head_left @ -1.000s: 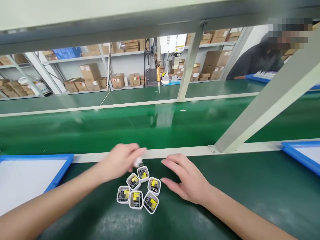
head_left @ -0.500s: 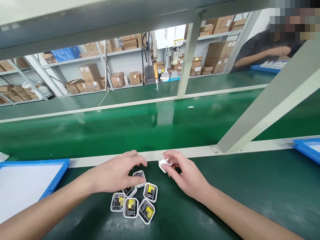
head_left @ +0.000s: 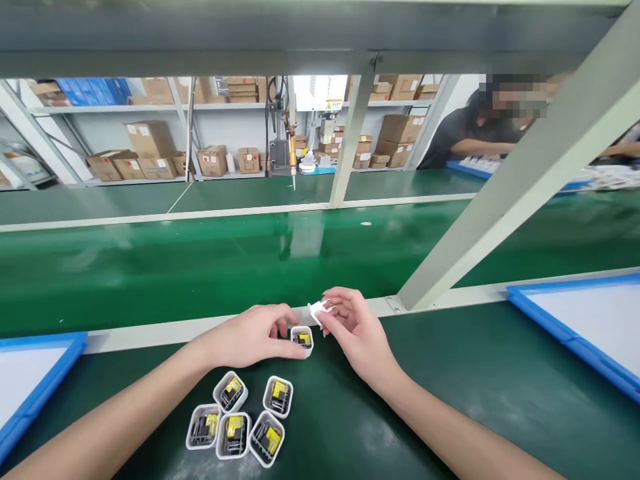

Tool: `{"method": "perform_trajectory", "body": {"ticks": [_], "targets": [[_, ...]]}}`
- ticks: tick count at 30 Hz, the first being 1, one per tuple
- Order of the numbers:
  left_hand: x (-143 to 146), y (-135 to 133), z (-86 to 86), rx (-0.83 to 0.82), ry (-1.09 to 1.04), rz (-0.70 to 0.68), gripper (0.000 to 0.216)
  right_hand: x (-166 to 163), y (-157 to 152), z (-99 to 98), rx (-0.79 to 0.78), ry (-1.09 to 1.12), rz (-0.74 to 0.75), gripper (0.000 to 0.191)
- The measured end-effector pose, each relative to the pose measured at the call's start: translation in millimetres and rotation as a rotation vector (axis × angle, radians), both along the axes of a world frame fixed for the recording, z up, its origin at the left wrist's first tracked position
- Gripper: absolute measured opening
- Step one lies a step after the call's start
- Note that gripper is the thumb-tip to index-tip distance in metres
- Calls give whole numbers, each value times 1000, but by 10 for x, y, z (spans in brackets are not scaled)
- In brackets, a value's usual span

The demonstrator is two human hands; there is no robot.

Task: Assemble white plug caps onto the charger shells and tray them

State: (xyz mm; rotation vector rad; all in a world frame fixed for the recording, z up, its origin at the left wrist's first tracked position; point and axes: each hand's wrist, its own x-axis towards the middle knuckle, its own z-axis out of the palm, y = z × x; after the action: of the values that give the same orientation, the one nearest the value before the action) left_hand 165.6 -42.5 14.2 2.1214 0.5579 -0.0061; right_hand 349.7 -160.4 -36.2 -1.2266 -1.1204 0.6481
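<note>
My left hand [head_left: 250,337] grips a small white open housing [head_left: 302,339] with a yellow and black part inside, held just above the dark green bench. My right hand [head_left: 357,333] pinches a white plug cap [head_left: 318,310] with metal prongs, close above and to the right of that housing. Several more open white housings [head_left: 239,421] with yellow parts sit in a cluster on the bench below my left wrist.
A green conveyor belt [head_left: 200,260] runs across behind a pale rail [head_left: 150,330]. Blue-rimmed white trays lie at the left [head_left: 30,380] and right [head_left: 575,320]. A slanted grey frame post [head_left: 500,207] rises at the right. A person in a dark shirt [head_left: 465,133] works beyond the belt, before shelves of boxes.
My left hand lifted one housing out of the cluster and brought it up and right. My right hand picked up the plug cap and moved it towards that housing. The view shifted right.
</note>
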Motion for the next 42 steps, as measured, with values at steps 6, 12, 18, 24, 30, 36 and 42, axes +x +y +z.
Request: {"method": "perform_trajectory", "body": {"ticks": [6, 12, 18, 24, 30, 36, 42], "targets": [[65, 40, -128, 34, -131, -61, 26, 58, -74, 120, 15, -205, -8, 22], [76, 96, -285, 45, -219, -66, 19, 27, -143, 306, -111, -471, 109, 9], [73, 107, -380, 28, -253, -59, 22, -55, -100, 300, -146, -571, 130, 7], [105, 101, -430, 42, -285, -47, 24, -59, -107, 333, -141, -625, 165, 5], [96, 96, -416, 66, -295, -34, 23, -46, -126, 325, -108, -763, 170, 10], [87, 94, -383, 56, -275, -40, 24, -47, -105, 346, -88, -788, 171, 9], [95, 85, -378, 59, -276, -35, 22, -74, -89, 383, -87, -809, 152, 8]]}}
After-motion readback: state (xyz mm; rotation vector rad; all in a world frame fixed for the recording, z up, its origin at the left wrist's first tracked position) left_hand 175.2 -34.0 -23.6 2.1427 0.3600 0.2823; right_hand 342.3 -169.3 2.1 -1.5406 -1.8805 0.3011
